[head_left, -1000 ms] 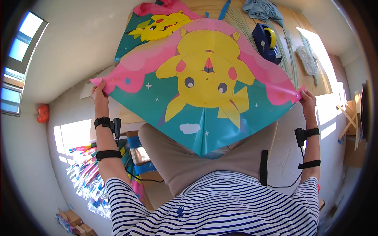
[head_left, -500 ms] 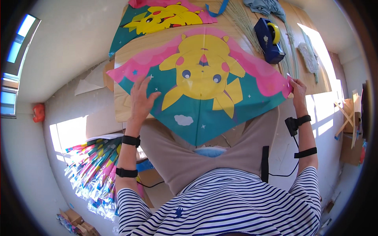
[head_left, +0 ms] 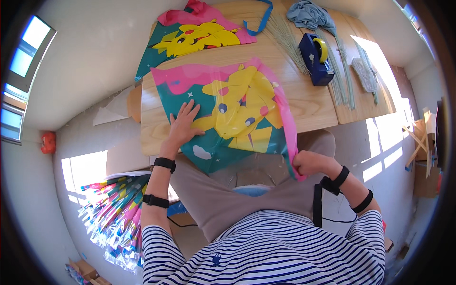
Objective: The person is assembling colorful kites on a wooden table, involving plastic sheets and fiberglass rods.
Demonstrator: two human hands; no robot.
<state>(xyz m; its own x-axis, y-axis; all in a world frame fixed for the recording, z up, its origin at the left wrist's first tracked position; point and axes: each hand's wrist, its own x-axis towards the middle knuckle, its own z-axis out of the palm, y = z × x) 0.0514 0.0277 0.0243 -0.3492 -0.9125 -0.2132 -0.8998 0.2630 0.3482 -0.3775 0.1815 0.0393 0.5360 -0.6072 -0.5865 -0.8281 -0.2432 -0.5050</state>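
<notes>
- Worktop (head_left: 308, 102): pale wooden boards carrying all the work items; its near edge sits just above the seated person's lap, so a sheet can hang over it.
- Kite sheet (head_left: 228, 114): thin plastic printed with a yellow cartoon creature on teal with a pink band. It lies mostly flat on the worktop, its lower corner drooping off the near edge toward the lap.
- Second kite sheet (head_left: 199, 35): same print, laid at the far edge, apart from the one in hand.
- Bundle of packaged kites (head_left: 111, 209): on the floor at the person's left, well apart from the worktop.
- Thin green rods (head_left: 285, 38): fanned out beside the tape dispenser.
- Tape dispenser (head_left: 316, 59): blue, upright, on the far right of the worktop.
- Left hand (head_left: 183, 126): open, fingers spread, palm pressed on the sheet, seemingly pinning it flat.
- Right hand (head_left: 306, 164): clenched on the sheet's pink right edge below the worktop, drawing it taut.
</notes>
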